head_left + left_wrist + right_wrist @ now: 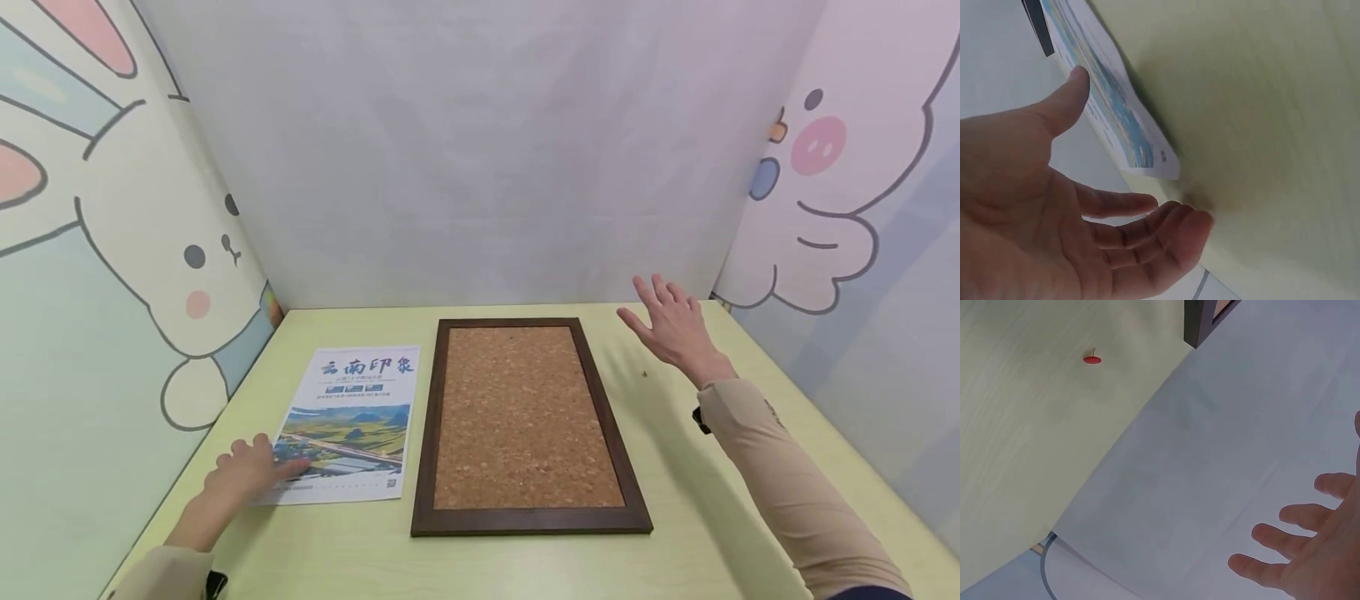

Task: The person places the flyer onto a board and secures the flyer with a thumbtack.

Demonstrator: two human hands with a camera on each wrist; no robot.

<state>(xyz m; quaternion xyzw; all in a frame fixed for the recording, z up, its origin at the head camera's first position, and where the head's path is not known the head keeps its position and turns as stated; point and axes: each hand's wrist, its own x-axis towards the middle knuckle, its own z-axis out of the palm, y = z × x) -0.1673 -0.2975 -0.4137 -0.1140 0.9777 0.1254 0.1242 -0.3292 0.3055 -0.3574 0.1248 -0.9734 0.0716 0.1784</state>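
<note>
A printed poster [352, 392] with Chinese lettering and a landscape picture lies on the table's left side. My left hand [243, 469] is at its lower left edge, the thumb stretched over the picture and the fingers outside the edge. In the left wrist view, the fingers of the left hand [1104, 231] are loosely bent, apart from the thumb, beside the poster [1125, 119]. My right hand [675, 329] hovers over the table's far right, fingers spread and holding nothing. Below it a red thumbtack [1092, 360] stands point up on the table.
A cork board [525, 417] in a dark brown frame [532, 521] lies flat mid-table, right of the poster. A pale wall [480, 167] closes off the back. Side panels with a cartoon rabbit [150, 250] and a cartoon pig [817, 183] flank the table.
</note>
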